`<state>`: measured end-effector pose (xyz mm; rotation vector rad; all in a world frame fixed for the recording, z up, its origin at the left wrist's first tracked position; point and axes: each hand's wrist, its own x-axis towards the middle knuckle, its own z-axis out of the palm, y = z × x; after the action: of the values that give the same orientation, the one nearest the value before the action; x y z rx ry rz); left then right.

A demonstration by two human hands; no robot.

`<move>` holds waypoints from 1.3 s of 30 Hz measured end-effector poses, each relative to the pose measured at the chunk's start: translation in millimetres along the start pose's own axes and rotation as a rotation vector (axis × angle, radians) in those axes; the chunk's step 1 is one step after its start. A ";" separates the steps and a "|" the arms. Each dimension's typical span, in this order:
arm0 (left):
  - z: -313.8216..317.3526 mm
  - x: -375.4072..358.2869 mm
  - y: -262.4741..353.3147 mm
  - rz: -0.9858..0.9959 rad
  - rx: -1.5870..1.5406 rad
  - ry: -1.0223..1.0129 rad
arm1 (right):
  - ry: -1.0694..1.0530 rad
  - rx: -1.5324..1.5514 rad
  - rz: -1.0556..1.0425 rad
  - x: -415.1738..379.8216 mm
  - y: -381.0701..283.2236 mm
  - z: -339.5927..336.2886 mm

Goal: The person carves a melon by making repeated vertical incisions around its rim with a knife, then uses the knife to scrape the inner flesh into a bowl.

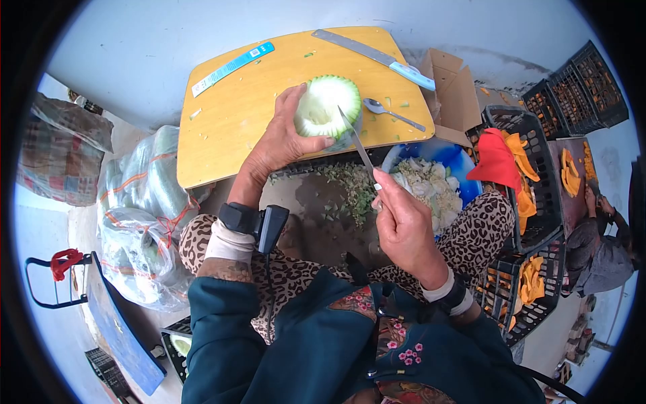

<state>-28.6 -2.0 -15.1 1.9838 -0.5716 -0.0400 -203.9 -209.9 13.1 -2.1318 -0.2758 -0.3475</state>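
Scanning from the left edge of the frame: a red-handled trolley point(62, 264) sits at lower left, and beside it a clear plastic sack point(142, 222) bound with orange cord, bulging with pale green gourds. Centre-left, the left hand point(286, 135) is curled around a cut melon piece point(328, 108), fingers wrapped on its near side and thumb pressed at its lower rim; firm grasp, not open. The melon piece is a rounded dome with striped green rind and pale, moist flesh, resting on the near edge of a yellow wooden board point(235, 114). Board surface is smooth and flecked with small green scraps. On it lie a blue packaged strip point(232, 67) at upper left, a long metal ruler point(373, 57) at top, and a steel spoon point(393, 114) just right of the melon. The right hand point(406, 229), lower centre, is closed on the handle of a thin knife point(356, 145); the blade tip meets the melon's right rim. Below the blade, chopped green peel point(353, 188) lies scattered on dark ground. A blue basin point(464, 165) holds whitish melon pulp. Right side: black plastic crates point(538, 202) contain orange slices and a red cloth point(494, 158). Another person point(595, 249) crouches at the far right edge.
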 end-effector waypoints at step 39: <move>-5.9 2.0 -3.3 -0.030 -0.037 -0.062 | 0.011 0.070 0.037 -0.3 2.0 -1.9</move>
<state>-24.0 3.3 -14.7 1.9603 -0.5772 -0.1297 -203.8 -212.6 12.5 -2.0634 -0.2387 -0.3232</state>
